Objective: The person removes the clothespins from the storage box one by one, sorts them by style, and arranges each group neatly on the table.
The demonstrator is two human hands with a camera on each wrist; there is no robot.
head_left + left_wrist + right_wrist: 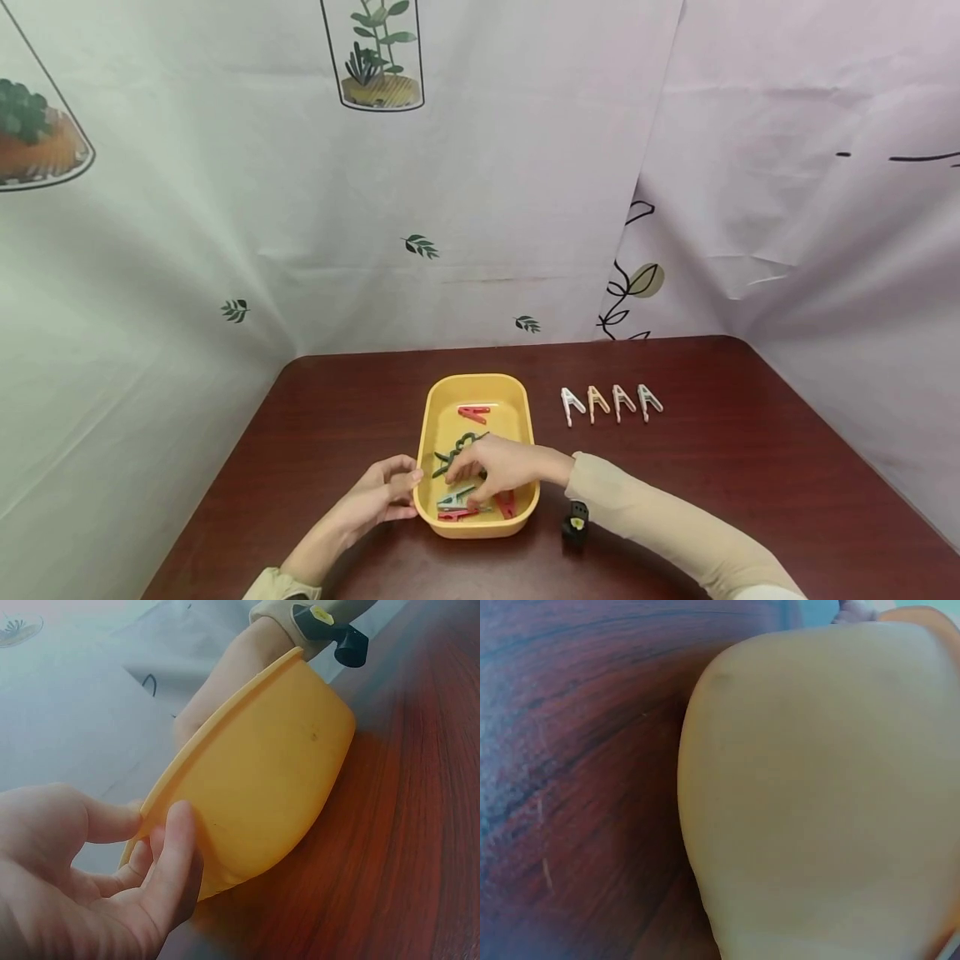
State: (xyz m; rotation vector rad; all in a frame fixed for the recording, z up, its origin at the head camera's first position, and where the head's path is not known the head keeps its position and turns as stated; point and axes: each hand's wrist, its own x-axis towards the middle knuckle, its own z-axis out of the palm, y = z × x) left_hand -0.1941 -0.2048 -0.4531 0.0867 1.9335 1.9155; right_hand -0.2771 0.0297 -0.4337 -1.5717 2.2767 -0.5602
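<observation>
My left hand (375, 500) holds the left rim of a yellow plastic basin (442, 400), its thumb and fingers at the edge. In the left wrist view the left hand (97, 862) has a fingertip against the basin's outer wall (262, 765). My right hand (502, 465) reaches down into the basin, thumb and forefinger apart over a pale green clothespin (453, 500). Red clothespins (473, 412) lie at the far end and near end, and dark green ones (450, 457) lie beside the right fingers. The right wrist view shows mostly the basin's outer wall (817, 787).
Right of the basin, several clothespins stand in a row on the dark red table (712, 450): a white (572, 404), an orange (597, 402), a pinkish (622, 401) and a pale green one. A printed cloth (480, 183) hangs behind the table.
</observation>
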